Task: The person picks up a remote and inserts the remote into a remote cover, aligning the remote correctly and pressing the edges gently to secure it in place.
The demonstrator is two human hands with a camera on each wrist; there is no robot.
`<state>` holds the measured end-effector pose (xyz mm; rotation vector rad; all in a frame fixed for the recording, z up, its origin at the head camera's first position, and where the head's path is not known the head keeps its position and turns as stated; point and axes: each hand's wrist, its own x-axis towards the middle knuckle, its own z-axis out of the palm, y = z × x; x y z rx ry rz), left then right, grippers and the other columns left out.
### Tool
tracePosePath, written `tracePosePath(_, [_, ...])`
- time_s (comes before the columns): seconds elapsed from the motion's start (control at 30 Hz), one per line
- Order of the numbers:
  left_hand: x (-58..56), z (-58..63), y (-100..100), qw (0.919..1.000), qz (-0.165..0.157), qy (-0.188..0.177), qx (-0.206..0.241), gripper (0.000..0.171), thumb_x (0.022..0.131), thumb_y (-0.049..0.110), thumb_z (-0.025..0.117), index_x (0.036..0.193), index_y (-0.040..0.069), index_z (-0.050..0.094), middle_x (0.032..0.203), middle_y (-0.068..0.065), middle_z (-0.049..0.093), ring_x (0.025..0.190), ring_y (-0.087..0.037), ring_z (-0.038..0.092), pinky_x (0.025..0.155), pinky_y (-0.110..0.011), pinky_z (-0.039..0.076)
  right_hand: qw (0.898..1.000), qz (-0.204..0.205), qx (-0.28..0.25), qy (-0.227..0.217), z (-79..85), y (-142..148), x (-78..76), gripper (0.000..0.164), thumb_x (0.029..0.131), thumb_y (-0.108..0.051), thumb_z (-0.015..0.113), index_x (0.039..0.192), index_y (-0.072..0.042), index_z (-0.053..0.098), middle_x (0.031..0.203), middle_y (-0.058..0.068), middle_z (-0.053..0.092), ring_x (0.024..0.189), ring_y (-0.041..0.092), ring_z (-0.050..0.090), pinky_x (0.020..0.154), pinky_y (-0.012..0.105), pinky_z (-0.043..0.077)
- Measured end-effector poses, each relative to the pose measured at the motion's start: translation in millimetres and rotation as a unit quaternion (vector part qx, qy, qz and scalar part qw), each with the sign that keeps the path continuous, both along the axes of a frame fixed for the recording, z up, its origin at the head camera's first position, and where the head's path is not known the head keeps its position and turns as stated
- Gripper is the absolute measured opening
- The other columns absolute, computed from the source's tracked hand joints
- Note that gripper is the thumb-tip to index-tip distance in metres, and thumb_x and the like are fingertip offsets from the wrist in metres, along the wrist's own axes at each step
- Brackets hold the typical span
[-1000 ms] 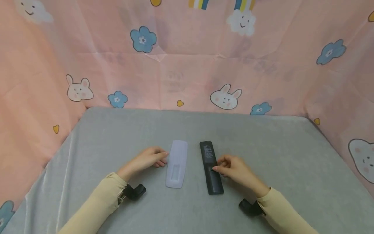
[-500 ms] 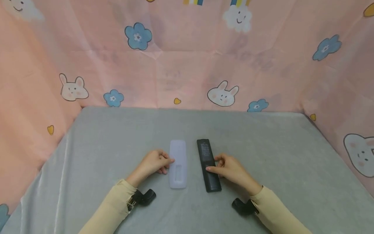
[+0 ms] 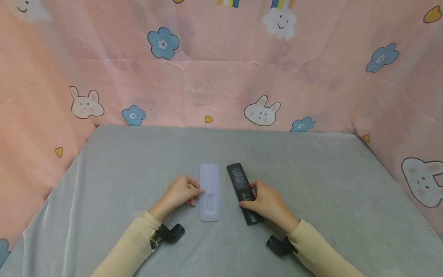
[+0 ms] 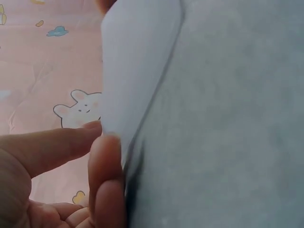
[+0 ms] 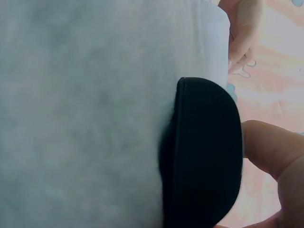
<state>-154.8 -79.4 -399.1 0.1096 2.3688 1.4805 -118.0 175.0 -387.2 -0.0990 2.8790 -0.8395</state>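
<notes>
A black remote control (image 3: 240, 184) lies on the grey cloth, its printed label and battery cover facing up. My right hand (image 3: 271, 202) grips it from the right, thumb across its back and fingers at its far edge. In the right wrist view, the dark end of the remote (image 5: 204, 152) fills the middle. To its left lies a pale lavender remote-shaped sleeve (image 3: 209, 179) with a rectangular recess low on its face. My left hand (image 3: 180, 194) pinches its left edge; in the left wrist view the thumb and fingers meet at the sleeve (image 4: 133, 66).
Grey plush cloth (image 3: 311, 173) covers the table. Behind and at both sides hangs a pink printed curtain (image 3: 214, 77). A black wrist camera (image 3: 169, 232) sits on the left sleeve cuff, another wrist camera (image 3: 280, 245) on the right.
My left hand has come right and taken hold of the lavender sleeve's edge. My right thumb has slid farther across the remote, whose top end has turned leftward, nearer the sleeve.
</notes>
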Motion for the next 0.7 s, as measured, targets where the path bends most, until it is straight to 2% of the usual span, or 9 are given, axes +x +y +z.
tracePosePath(0.2, [1.1,-1.0,2,1.0,-0.001,0.007,-0.005,0.015,0.084,0.008,0.07,0.088,-0.003,0.061,0.056,0.001,0.059,0.043,-0.007,0.052,0.043,-0.021,0.044,0.999,0.019,0.026,0.027,-1.8,-2,2.5,0.07,0.07,-0.036,0.084,0.115,0.01,0.055,0.085,0.008,0.06,0.068,0.016,0.052,0.059,0.032,0.046])
tracePosePath(0.33, [-0.2,-3.9,1,0.9999,-0.012,0.012,0.0,0.011,0.084,0.006,0.07,0.084,-0.002,0.062,0.056,0.001,0.059,0.044,-0.006,0.053,0.043,-0.02,0.044,0.999,0.017,0.02,0.03,-3.6,-1,1.9,0.068,0.07,-0.033,0.083,0.115,0.01,0.055,0.088,0.01,0.061,0.07,0.017,0.052,0.061,0.033,0.046])
tracePosePath(0.57, [-1.0,-8.9,-2,0.9991,-0.026,0.014,0.031,0.011,0.087,0.004,0.067,0.08,-0.002,0.059,0.057,-0.001,0.061,0.05,-0.007,0.057,0.047,-0.021,0.048,1.0,0.011,-0.024,-0.006,-1.0,7,-0.1,0.062,0.073,-0.031,0.08,0.118,0.006,0.058,0.084,0.006,0.058,0.07,0.017,0.051,0.062,0.033,0.045])
tracePosePath(0.7, [-1.6,-12.7,-2,0.9963,-0.02,0.016,0.081,0.01,0.087,0.001,0.063,0.081,-0.001,0.056,0.067,-0.001,0.059,0.061,-0.009,0.057,0.056,-0.022,0.05,0.995,0.035,-0.079,-0.041,2.1,18,-3.3,0.06,0.079,-0.031,0.075,0.122,0.006,0.057,0.091,0.008,0.059,0.075,0.017,0.052,0.065,0.034,0.045])
